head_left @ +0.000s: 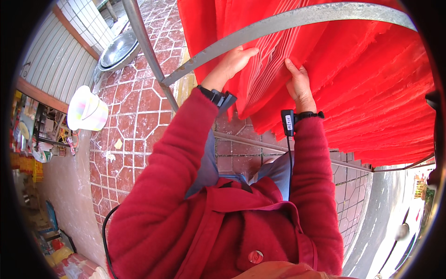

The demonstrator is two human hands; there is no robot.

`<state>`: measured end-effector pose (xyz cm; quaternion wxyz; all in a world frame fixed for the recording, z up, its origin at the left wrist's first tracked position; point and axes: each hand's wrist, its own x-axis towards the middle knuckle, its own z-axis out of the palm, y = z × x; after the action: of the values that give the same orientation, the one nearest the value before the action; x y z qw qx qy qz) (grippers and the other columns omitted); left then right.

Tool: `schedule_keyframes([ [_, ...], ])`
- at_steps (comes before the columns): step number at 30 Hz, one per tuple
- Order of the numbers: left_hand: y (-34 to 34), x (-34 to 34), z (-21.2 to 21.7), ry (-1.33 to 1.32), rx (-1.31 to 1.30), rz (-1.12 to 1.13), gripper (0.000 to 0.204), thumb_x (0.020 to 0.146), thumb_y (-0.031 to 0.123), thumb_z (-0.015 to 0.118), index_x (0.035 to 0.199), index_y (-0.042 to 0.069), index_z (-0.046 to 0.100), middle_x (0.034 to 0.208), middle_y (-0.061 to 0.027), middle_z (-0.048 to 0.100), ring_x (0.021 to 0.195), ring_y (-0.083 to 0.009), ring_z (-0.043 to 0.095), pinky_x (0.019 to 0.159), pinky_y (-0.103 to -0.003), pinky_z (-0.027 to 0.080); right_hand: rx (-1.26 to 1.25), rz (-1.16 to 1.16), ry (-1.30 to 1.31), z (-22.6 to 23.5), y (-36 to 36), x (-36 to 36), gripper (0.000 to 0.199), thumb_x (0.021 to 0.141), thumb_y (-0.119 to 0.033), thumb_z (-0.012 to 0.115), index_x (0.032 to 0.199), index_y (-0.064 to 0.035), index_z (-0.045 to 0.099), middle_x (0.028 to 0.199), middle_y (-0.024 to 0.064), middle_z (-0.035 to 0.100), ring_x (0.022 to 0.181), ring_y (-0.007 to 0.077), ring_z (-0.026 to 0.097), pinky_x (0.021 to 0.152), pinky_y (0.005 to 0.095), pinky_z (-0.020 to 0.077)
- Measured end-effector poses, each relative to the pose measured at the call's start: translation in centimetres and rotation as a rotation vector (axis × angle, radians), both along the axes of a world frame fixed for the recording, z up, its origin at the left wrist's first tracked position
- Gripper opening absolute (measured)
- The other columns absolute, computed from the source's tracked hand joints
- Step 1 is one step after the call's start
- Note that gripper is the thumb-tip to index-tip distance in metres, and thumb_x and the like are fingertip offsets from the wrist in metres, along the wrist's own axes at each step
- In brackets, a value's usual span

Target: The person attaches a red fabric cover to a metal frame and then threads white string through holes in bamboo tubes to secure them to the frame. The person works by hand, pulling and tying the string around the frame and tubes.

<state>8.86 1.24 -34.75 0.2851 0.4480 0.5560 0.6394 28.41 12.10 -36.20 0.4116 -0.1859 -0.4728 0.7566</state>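
Observation:
A large red cloth (371,88) hangs in deep folds on a metal frame (297,18). Between my hands runs a gathered band of pale-edged pleats (268,63). My left hand (232,64) grips the cloth left of this band, thumb on top and most fingers hidden in the folds. On the band's other side, my right hand (300,86) is closed on the cloth with its thumb pointing up. The frame's grey bar crosses above both hands, just beyond the left one. Each wrist wears a black strap with a small device.
An upright metal post (146,44) stands left of my left hand, and a lower rail (251,142) crosses near my legs. On the tiled pavement (125,162) are a white bucket (88,111) and large metal basins (120,50). A road (378,223) lies at the right.

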Motion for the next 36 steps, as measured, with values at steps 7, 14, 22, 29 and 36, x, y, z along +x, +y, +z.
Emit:
schedule_keyframes([
  [7, 0.1, 3.5, 2.0, 0.234, 0.177, 0.062, 0.059, 0.088, 0.029, 0.077, 0.133, -0.002, 0.056, 0.123, -0.0116, 0.067, 0.111, -0.0193, 0.064, 0.096, -0.035, 0.050, 0.015, -0.029, -0.018, 0.5, -1.7, -1.1, 0.030, 0.096, -0.014, 0.067, 0.125, -0.0049, 0.065, 0.124, 0.0062, 0.068, 0.113, 0.0155, 0.063, 0.101, 0.0311, 0.0467],
  [14, 2.1, 2.5, 1.1, 0.505, 0.210, 0.326, 0.041, 0.086, 0.026, 0.080, 0.116, 0.000, 0.068, 0.103, -0.0115, 0.075, 0.092, -0.0203, 0.071, 0.083, -0.034, 0.055, 0.025, -0.038, -0.036, 0.9, -2.6, -1.1, 0.029, 0.097, -0.014, 0.065, 0.124, -0.0042, 0.065, 0.122, 0.0066, 0.069, 0.112, 0.0150, 0.063, 0.100, 0.0303, 0.0470],
  [22, 1.6, 1.7, 1.7, 0.523, 0.196, 0.442, 0.039, 0.085, 0.021, 0.080, 0.115, -0.001, 0.069, 0.105, -0.0131, 0.075, 0.097, -0.0233, 0.071, 0.085, -0.036, 0.054, 0.040, -0.072, -0.048, -0.1, -0.6, -0.2, 0.027, 0.098, -0.015, 0.066, 0.123, -0.0061, 0.066, 0.123, 0.0052, 0.069, 0.113, 0.0160, 0.062, 0.100, 0.0320, 0.0468],
  [29, -1.3, 1.9, 4.4, 0.474, 0.085, 0.503, 0.051, 0.084, 0.032, 0.082, 0.118, -0.001, 0.067, 0.107, -0.0182, 0.072, 0.099, -0.0283, 0.069, 0.088, -0.039, 0.052, 0.112, -0.143, -0.040, 0.5, -0.6, 0.1, 0.028, 0.098, -0.017, 0.065, 0.123, -0.0034, 0.066, 0.118, 0.0053, 0.070, 0.107, 0.0140, 0.063, 0.097, 0.0290, 0.0465],
  [36, -2.0, 1.9, 5.4, 0.324, 0.098, 0.337, 0.054, 0.083, 0.038, 0.082, 0.115, -0.003, 0.067, 0.101, -0.0194, 0.073, 0.095, -0.0280, 0.068, 0.084, -0.040, 0.052, 0.176, -0.133, -0.131, 1.1, -1.1, -0.3, 0.031, 0.098, -0.017, 0.065, 0.125, -0.0022, 0.065, 0.121, 0.0065, 0.069, 0.110, 0.0151, 0.063, 0.099, 0.0293, 0.0465],
])
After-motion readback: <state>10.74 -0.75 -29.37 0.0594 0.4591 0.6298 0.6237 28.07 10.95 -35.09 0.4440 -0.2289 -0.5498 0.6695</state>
